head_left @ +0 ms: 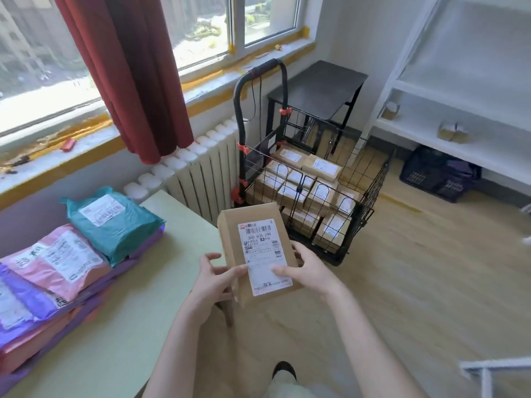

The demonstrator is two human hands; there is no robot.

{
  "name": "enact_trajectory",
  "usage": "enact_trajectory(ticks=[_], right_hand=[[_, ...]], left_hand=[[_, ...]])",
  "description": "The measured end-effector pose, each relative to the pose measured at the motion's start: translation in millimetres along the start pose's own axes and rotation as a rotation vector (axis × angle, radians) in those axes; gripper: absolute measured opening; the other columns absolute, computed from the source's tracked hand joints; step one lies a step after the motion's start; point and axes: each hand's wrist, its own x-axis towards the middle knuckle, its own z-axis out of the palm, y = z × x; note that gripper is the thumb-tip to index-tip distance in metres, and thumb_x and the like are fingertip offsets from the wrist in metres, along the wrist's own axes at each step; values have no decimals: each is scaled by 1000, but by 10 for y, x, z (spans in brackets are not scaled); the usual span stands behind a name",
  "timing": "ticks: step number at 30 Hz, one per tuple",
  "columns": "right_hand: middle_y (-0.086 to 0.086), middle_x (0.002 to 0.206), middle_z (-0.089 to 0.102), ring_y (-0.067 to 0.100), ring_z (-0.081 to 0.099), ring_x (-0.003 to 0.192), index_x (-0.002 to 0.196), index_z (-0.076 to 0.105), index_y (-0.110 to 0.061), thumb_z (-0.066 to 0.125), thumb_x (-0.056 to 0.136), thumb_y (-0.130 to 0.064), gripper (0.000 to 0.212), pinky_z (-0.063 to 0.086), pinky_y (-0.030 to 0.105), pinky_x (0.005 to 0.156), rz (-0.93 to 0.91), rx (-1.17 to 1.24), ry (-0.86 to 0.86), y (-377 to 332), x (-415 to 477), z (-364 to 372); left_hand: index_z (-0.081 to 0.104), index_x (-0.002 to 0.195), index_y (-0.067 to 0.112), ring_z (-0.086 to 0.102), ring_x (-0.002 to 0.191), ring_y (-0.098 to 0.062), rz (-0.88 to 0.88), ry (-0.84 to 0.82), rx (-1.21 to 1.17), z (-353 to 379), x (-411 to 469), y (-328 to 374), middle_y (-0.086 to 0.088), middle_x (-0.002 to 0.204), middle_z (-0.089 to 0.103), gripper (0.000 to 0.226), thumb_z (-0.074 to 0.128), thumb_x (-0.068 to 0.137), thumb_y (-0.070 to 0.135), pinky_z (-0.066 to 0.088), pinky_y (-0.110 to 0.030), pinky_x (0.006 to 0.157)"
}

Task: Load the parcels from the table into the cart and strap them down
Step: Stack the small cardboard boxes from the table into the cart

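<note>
Small parcel-handling room with household fittings.
Around me: labelled mailers (57,259) stacked on a table (161,282), a wire cart (337,259) part-filled with labelled boxes (321,166), one more labelled box (263,248) in my grip, white shelves (448,104) bearing a few small cartons (452,132), a dark crate (436,173) beneath them. Radiator (207,173), red curtain (135,67), window (201,24) and plank floor (402,282) are of domestic type.

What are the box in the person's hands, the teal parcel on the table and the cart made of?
Box: brown cardboard by its look, matte, with folded edges and a white paper label. Teal parcel: probably thin plastic film, slightly glossy and wrinkled. Cart: seemingly metal wire and tube, painted black; the thin rigid grid suggests it.
</note>
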Motion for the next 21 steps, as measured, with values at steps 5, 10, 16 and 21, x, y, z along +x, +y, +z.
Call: enact_trajectory(ticks=[5, 10, 16, 21], right_hand=[[-8, 136, 53, 11, 45, 127, 143, 39, -26, 78, 78, -35, 76, 41, 29, 91, -34, 27, 36, 12, 247, -546], [-8, 131, 56, 9, 48, 124, 140, 43, -26, 80, 75, -38, 76, 45, 25, 89, -48, 124, 50, 82, 429, -954], [-3, 128, 57, 10, 51, 121, 137, 48, -32, 80, 58, -53, 88, 45, 39, 104, 9, 295, 119, 328, 599, -1190], [10, 130, 56, 25, 56, 119, 139, 44, -27, 88, 53, -48, 99, 49, 47, 99, 119, 674, 276, 444, 839, -1205]], left_hand=[[32, 125, 21, 66, 100, -26, 12, 3, 12, 454, 353, 233, -10, 116, 61, 104, 80, 39, 52, 58, -41, 71], [31, 127, 20, 64, 103, -24, 38, 26, 38, 829, 591, 403, -9, 116, 60, 106, 79, 39, 55, 56, -36, 66], [27, 130, 23, 64, 104, -26, 21, 86, 8, 1126, 820, 506, -9, 115, 59, 108, 80, 40, 53, 56, -40, 71], [17, 137, 29, 66, 100, -31, 19, 160, -128, 1399, 1105, 604, -8, 118, 55, 98, 83, 65, 32, 57, -48, 79]])
